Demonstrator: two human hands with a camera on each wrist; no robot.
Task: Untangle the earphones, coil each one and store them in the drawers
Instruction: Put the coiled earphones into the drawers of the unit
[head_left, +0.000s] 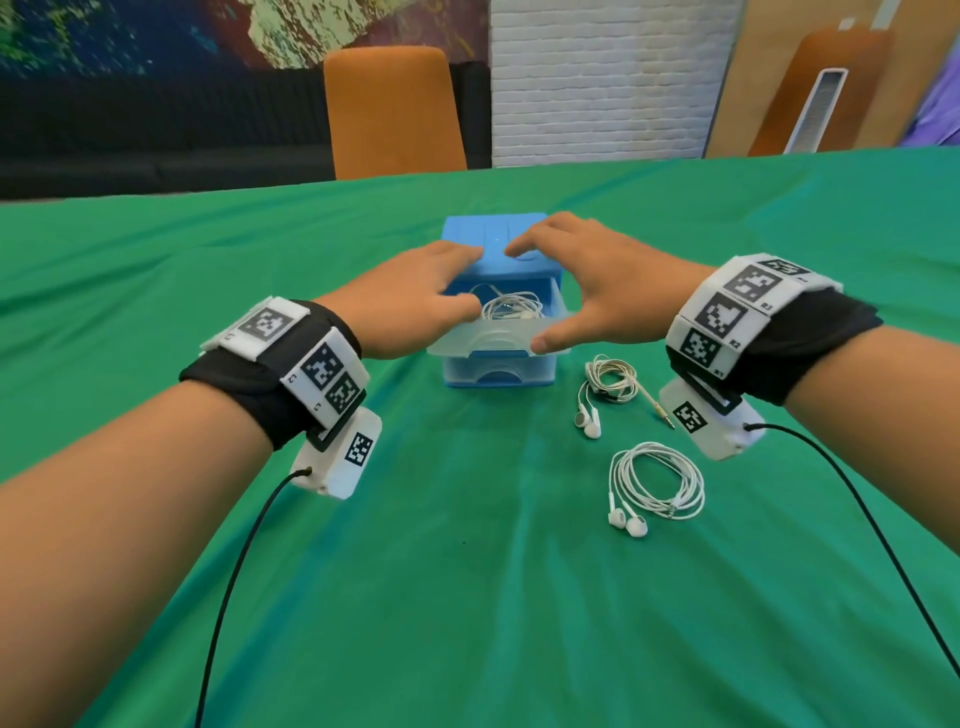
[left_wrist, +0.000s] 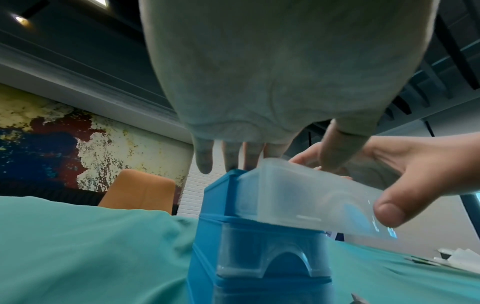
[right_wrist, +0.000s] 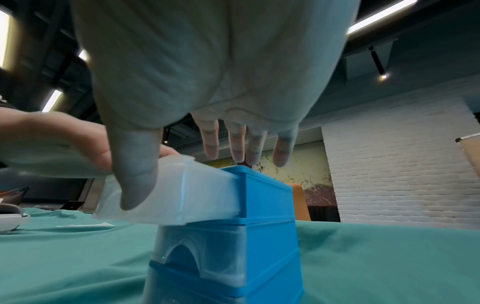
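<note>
The left hand (head_left: 410, 301) is over the small blue drawer unit (head_left: 493, 236), which stands on the green tablecloth (head_left: 467, 597) around the middle of the tabletop, somewhat toward its far edge. The fingers (left_wrist: 203, 158) of this hand are straight and lie on the blue top of the unit, while the thumb reaches to the left side of the top drawer (head_left: 496, 340). The hand is spread and does not close around anything.

The top drawer is of clear plastic and is pulled out toward the near edge of the table. Inside it lies one coiled white earphone (head_left: 511, 306). Under it, the lower drawer (head_left: 498, 374) is pushed in.

The right hand (head_left: 597, 280) mirrors the left one. Its fingers (right_wrist: 236, 144) are stretched and their tips touch the blue top, and its thumb (right_wrist: 137, 174) presses on the front right corner of the pulled-out drawer. This hand also is spread and grips nothing.

To the right of the unit, on the cloth, lies a second earphone (head_left: 610, 384), coiled in a small bundle with its two buds and its plug lying loose outside. Nearer to the near edge of the table, below the right wrist, lies a third earphone (head_left: 657, 483), coiled in a wider, flat ring with the buds at its left side.

Behind the far edge of the table stands an orange chair (head_left: 392, 111)
</note>
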